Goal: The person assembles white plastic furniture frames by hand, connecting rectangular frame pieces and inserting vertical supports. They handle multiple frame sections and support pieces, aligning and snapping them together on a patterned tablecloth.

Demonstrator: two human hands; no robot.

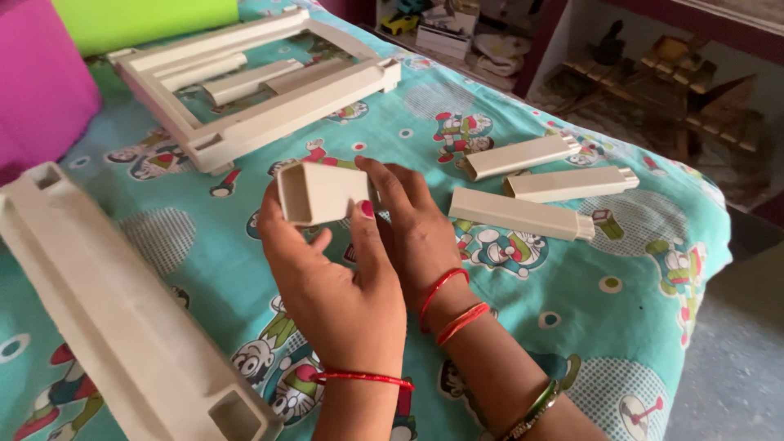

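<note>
Both hands clamp one hollow cream tube [320, 193] in the air over the bed: left hand [339, 282] wraps its open end, right hand [416, 233] grips from behind. Risk as I read it: soft bedsheet [572, 302], so the three loose tubes [523, 214] could roll toward the edge if the mattress gets pressed. Cream frame [245, 122] and long rail [122, 318] lie alongside; cluttered shelves [653, 73] behind.

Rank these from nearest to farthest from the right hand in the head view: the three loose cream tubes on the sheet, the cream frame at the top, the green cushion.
From the right hand:
1. Three loose cream tubes, just right of it on the sheet.
2. Cream frame, up and left.
3. Green cushion, top left corner, beyond the frame.
</note>
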